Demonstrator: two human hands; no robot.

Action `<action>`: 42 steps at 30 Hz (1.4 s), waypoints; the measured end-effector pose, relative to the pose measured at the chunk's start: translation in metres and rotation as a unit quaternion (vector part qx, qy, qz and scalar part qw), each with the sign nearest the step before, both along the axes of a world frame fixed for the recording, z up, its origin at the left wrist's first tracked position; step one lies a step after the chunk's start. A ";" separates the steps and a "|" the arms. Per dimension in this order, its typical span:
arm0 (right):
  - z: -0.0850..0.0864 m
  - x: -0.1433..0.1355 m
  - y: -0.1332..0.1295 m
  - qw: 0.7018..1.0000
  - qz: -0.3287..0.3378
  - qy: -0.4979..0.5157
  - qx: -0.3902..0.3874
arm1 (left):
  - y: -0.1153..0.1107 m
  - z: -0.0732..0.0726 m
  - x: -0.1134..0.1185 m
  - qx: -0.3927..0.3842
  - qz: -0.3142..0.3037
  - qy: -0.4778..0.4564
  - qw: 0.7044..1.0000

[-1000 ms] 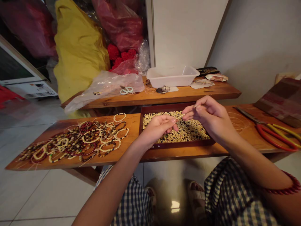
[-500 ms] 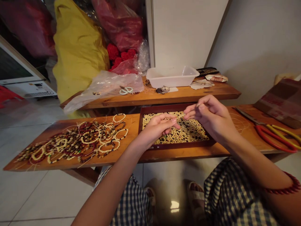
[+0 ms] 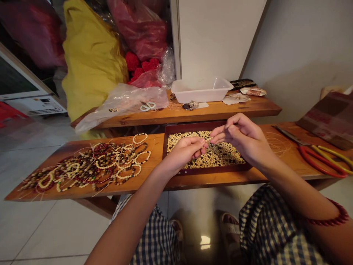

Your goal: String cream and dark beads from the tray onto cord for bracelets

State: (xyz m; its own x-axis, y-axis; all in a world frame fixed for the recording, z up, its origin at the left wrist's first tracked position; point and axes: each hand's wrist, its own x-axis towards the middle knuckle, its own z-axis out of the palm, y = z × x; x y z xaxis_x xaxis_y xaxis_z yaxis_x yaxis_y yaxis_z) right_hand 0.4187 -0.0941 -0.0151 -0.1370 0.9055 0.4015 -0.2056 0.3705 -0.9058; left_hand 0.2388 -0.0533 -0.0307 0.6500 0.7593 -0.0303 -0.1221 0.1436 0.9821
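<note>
Both my hands hover above a dark red tray (image 3: 215, 170) full of small cream and dark beads (image 3: 223, 154). My left hand (image 3: 190, 149) is closed, thumb against the curled fingers, with small pale beads just visible at the fingertips. Close beside it on the right, my right hand (image 3: 242, 134) has its thumb against the index finger, and its other fingers point toward the left fingertips. Whatever lies between its thumb and index finger is too small to make out. To the left, a heap of beaded bracelets (image 3: 102, 162) lies on the wooden bench (image 3: 154, 147).
Red-and-yellow-handled pliers (image 3: 322, 154) and a loop of thin cord (image 3: 278, 144) lie right of the tray. A cardboard box (image 3: 328, 119) stands at the far right. On the rear bench are a white plastic tub (image 3: 201, 94) and a clear plastic bag (image 3: 124, 101).
My right hand has moved slightly left, its fingertips now nearly meeting the left ones. The fingers of my left hand have closed more tightly.
</note>
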 end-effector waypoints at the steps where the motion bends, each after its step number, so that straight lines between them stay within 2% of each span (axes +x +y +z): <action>1: -0.001 0.000 0.000 1.000 -0.006 -0.001 -0.001 | 0.000 0.000 0.000 0.012 0.000 0.007 1.000; 6: -0.002 -0.004 0.000 0.999 -0.037 -0.002 -0.006 | -0.001 0.001 0.000 0.049 0.030 0.036 0.998; 11: 0.001 -0.003 -0.001 0.999 -0.034 0.001 0.020 | 0.000 -0.001 0.000 0.011 0.034 0.005 0.999; 15: 0.003 0.001 0.001 0.997 -0.065 0.014 0.030 | 0.002 0.000 -0.002 -0.001 0.048 -0.015 0.999; 20: 0.000 -0.005 0.004 0.999 -0.048 0.025 0.000 | 0.003 -0.001 -0.002 -0.020 0.049 -0.020 0.998; 23: 0.000 -0.010 0.004 0.997 -0.061 0.041 -0.022 | 0.004 -0.002 -0.001 -0.039 0.050 -0.030 0.998; 30: -0.001 -0.011 0.004 0.990 -0.064 0.081 -0.100 | 0.006 0.000 -0.003 -0.124 0.061 -0.065 0.988; 42: 0.000 -0.015 0.003 0.979 -0.068 0.102 -0.162 | 0.004 -0.001 -0.003 -0.119 0.073 -0.081 0.987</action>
State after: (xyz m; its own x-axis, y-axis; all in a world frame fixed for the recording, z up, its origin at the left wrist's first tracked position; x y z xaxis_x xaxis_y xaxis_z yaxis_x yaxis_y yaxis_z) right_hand 0.4033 -0.0916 -0.0148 0.0464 0.9943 0.0963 -0.3628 0.1066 -0.9258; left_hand 0.2353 -0.0488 -0.0318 0.5457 0.8287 -0.1242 -0.3105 0.3377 0.8886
